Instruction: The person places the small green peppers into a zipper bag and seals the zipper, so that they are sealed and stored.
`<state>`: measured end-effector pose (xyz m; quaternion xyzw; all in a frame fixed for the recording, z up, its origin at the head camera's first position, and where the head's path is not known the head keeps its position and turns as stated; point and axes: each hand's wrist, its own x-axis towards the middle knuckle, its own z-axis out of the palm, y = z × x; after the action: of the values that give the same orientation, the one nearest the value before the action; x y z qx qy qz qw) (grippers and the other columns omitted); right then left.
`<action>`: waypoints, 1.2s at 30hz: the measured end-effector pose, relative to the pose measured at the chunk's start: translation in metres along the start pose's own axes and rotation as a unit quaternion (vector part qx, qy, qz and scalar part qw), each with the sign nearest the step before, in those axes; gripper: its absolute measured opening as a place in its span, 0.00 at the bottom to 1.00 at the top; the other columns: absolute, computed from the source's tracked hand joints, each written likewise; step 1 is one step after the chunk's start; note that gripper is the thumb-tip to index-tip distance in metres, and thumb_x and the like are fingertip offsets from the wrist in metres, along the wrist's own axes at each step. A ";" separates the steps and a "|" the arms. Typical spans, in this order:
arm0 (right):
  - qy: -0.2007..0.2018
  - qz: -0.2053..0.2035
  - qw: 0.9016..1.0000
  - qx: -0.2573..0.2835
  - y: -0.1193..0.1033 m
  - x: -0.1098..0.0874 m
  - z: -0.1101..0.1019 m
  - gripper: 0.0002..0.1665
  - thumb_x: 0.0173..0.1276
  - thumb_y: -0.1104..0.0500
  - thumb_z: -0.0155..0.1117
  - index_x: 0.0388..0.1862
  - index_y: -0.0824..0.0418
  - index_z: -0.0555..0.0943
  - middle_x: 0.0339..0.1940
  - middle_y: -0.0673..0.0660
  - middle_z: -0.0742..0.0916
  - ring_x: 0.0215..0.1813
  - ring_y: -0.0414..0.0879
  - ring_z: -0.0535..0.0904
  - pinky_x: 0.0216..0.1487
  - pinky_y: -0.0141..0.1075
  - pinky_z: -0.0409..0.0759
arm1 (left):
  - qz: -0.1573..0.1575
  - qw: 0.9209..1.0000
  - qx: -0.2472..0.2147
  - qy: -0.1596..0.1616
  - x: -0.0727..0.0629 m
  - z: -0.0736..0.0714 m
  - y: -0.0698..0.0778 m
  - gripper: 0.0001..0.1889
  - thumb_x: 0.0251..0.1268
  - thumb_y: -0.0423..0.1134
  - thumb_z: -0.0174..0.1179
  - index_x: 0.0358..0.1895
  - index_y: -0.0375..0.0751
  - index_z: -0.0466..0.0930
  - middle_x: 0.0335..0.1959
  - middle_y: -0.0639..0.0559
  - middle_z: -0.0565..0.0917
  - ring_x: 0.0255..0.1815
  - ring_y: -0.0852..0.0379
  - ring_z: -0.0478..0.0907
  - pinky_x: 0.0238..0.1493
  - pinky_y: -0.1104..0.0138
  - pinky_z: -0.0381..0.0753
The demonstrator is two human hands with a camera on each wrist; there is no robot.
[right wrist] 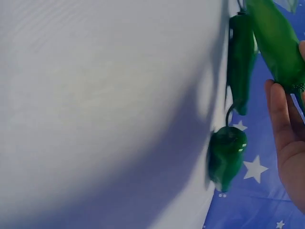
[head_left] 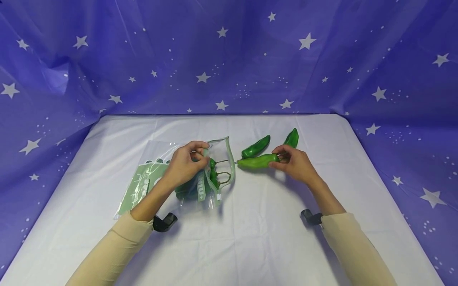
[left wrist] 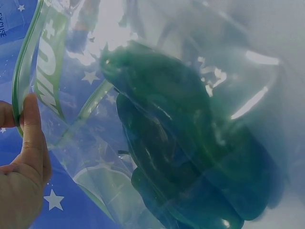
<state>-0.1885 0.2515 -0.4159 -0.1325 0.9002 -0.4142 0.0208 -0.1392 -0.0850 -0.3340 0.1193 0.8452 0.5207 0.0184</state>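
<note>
My left hand (head_left: pixel 187 163) pinches the green zip edge of a clear zip bag (head_left: pixel 201 190), its mouth gaping to the right. Inside the bag lie several dark green peppers (left wrist: pixel 162 124), blurred by the plastic, with thin stems showing near the mouth. To the right, my right hand (head_left: pixel 294 163) holds a light green pepper (head_left: pixel 258 161) by its stem end, just outside the mouth. Behind it a darker green pepper (head_left: pixel 256 147) lies on the table. Another green pepper (head_left: pixel 292 138) is just beyond my right fingers, and the right wrist view shows both loose peppers.
A white cloth covers the table (head_left: pixel 250 238). At the back and sides hangs a purple curtain (head_left: pixel 229 59) with white stars. The bag's green printed end (head_left: pixel 129 198) spreads to the left under my left forearm. Each wrist wears a black camera mount (head_left: pixel 165 222).
</note>
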 end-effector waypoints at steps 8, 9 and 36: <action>0.020 -0.017 0.999 0.028 -0.016 -0.003 -0.012 0.24 0.52 0.50 0.76 0.47 0.56 0.80 0.42 0.53 0.84 0.45 0.46 0.81 0.43 0.33 0.78 | 0.007 1.000 0.006 -0.002 0.001 0.000 -0.001 0.17 0.59 0.26 0.59 0.52 0.26 0.75 0.37 0.39 0.78 0.33 0.49 0.79 0.34 0.71 0.71; 0.023 -0.020 0.999 0.028 -0.018 -0.003 -0.013 0.24 0.52 0.49 0.76 0.47 0.55 0.81 0.42 0.53 0.85 0.44 0.45 0.81 0.43 0.32 0.78 | 0.008 1.000 0.005 -0.003 0.001 0.001 -0.001 0.16 0.59 0.26 0.59 0.52 0.26 0.75 0.37 0.39 0.78 0.33 0.49 0.79 0.34 0.71 0.71; -0.122 -0.174 0.975 0.071 -0.081 -0.016 0.061 0.20 0.56 0.61 0.73 0.49 0.61 0.82 0.43 0.52 0.85 0.42 0.41 0.83 0.44 0.32 0.79 | 0.023 1.000 -0.001 0.006 0.014 0.010 -0.038 0.17 0.59 0.33 0.62 0.52 0.39 0.77 0.37 0.48 0.79 0.31 0.58 0.80 0.31 0.69 0.73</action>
<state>-0.1458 0.1597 -0.3960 -0.3347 0.8223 -0.4553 0.0673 -0.1582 -0.0898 -0.3706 0.1354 0.8421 0.5221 0.0018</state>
